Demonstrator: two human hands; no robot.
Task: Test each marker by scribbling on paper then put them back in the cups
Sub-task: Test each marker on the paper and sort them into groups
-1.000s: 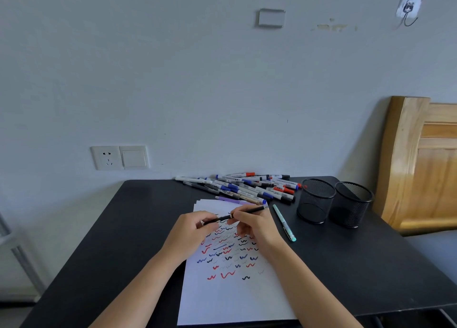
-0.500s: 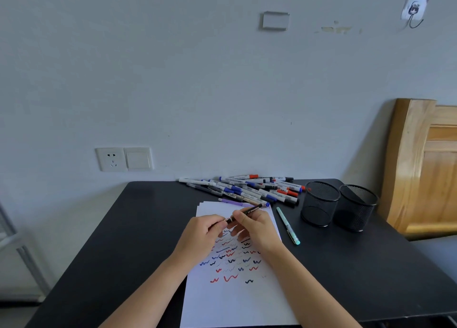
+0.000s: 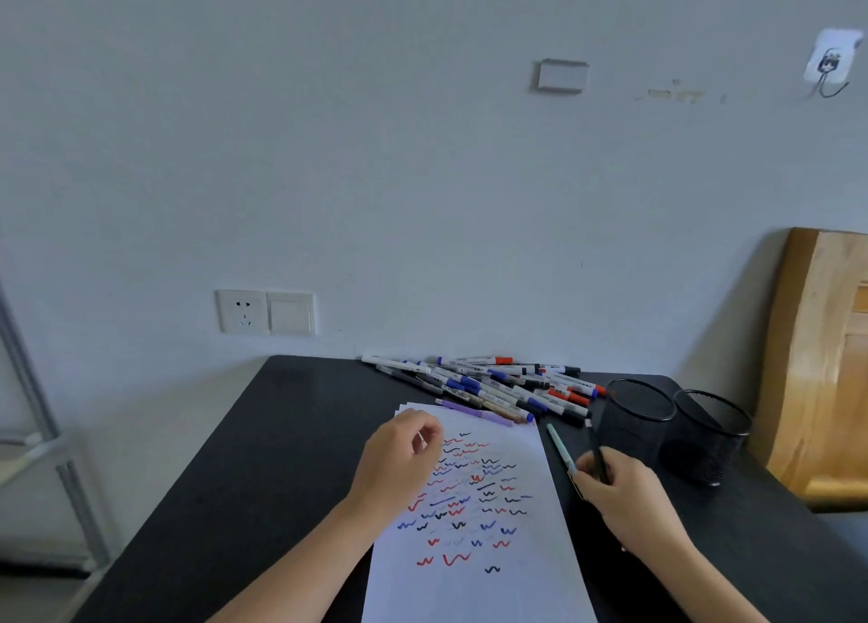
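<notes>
A white sheet of paper (image 3: 474, 585) covered in red, blue and black scribbles lies on the black table (image 3: 282, 458). My right hand (image 3: 620, 495) grips a thin black pen (image 3: 599, 458), held nearly upright just in front of the left of two black mesh cups (image 3: 629, 439). The second cup (image 3: 709, 448) stands beside it to the right. My left hand (image 3: 399, 463) hovers over the paper's upper left with loosely curled fingers, holding nothing I can make out. A pile of several markers (image 3: 493, 385) lies beyond the paper.
A teal pen (image 3: 559, 448) lies on the table between the paper and the cups, and a purple pen (image 3: 474, 412) lies across the paper's top edge. A wooden headboard (image 3: 826, 364) stands right of the table. A metal rack (image 3: 28, 387) is at the left.
Both hands held the black pen over the paper. My left hand has let go, and my right hand has carried the pen right to the left cup.
</notes>
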